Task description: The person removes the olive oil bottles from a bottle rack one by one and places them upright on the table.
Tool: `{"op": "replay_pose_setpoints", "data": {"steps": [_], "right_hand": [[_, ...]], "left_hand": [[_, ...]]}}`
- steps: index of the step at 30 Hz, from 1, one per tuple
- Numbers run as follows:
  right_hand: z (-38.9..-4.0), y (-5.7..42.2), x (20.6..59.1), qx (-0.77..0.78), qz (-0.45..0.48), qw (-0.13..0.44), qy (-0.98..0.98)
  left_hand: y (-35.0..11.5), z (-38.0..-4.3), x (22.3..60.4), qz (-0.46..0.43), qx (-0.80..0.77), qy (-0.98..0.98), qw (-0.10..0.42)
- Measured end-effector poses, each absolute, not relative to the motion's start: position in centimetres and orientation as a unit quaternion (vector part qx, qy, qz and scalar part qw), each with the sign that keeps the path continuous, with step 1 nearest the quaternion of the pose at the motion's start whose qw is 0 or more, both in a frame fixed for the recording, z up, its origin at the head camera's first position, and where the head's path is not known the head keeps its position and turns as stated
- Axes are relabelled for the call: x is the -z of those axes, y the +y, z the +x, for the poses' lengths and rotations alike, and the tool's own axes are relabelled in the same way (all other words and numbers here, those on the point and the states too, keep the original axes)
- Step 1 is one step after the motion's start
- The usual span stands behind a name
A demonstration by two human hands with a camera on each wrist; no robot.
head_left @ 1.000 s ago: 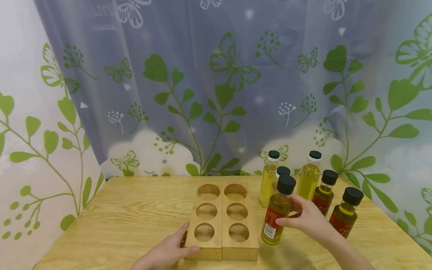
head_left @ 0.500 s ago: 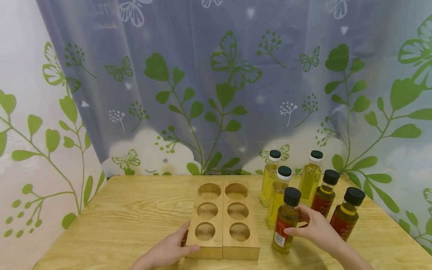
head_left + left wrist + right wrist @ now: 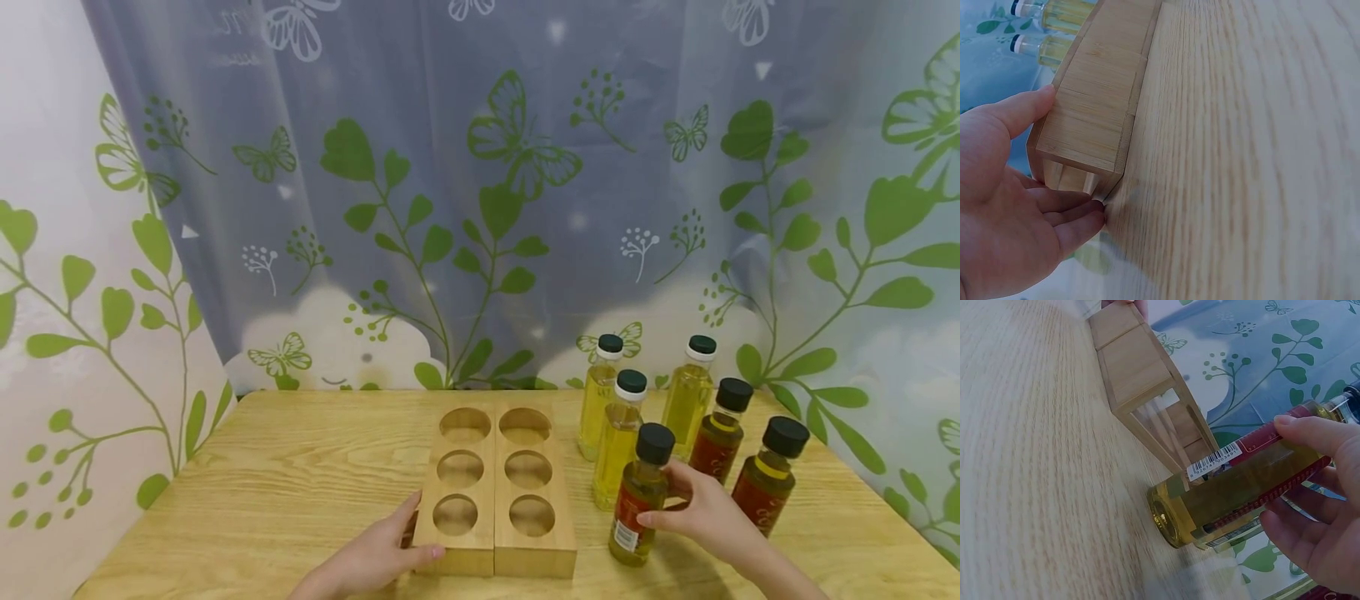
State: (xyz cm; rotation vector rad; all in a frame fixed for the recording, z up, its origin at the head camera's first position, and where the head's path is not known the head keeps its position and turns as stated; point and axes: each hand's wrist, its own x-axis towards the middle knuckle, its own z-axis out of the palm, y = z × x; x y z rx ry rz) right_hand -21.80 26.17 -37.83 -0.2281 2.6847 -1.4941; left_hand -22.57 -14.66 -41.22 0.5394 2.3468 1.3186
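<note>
Two wooden bottle racks (image 3: pixel 534 561), each with a row of three round holes, stand side by side in the head view. My left hand (image 3: pixel 375 550) grips the left rack's near corner. Its thumb (image 3: pixel 1029 109) lies at the front edge in the left wrist view, and the fingers bend round the open side. My right hand (image 3: pixel 705 518) pinches an oil bottle (image 3: pixel 639 502) with a black cap and red label between thumb and fingers, to the right of the racks. In the right wrist view the bottle's glass base (image 3: pixel 1169 515) is close over the table, barcode showing.
Three pale oil bottles with green caps, one of them the nearest (image 3: pixel 619 446), stand behind the held bottle. Two red-labelled bottles with black caps, including the rightmost (image 3: pixel 768 483), stand by my right hand. A patterned curtain (image 3: pixel 420 350) hangs behind the wooden table (image 3: pixel 300 467).
My right hand has brought the red-labelled oil bottle rightward and nearer the table's front, uncovering the pale bottle behind it. It barely moves in the last half second. My left hand stays on the rack.
</note>
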Motion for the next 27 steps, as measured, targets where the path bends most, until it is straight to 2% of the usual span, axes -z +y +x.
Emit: {"op": "replay_pose_setpoints", "data": {"steps": [10,24,27], "right_hand": [[-21.1,27.1,37.0,0.496,-0.073,0.035,0.865],[-18.1,28.1,33.8,0.551,-0.106,-0.043,0.826],[-17.4,27.6,33.1,0.548,-0.111,-0.059,0.827]], "left_hand": [[-14.2,-22.7,41.4,0.202,-0.482,0.828,0.205],[-14.5,-22.4,40.9,0.186,-0.445,0.855,0.189],[-14.7,-22.3,40.8,0.195,-0.445,0.857,0.171]]}}
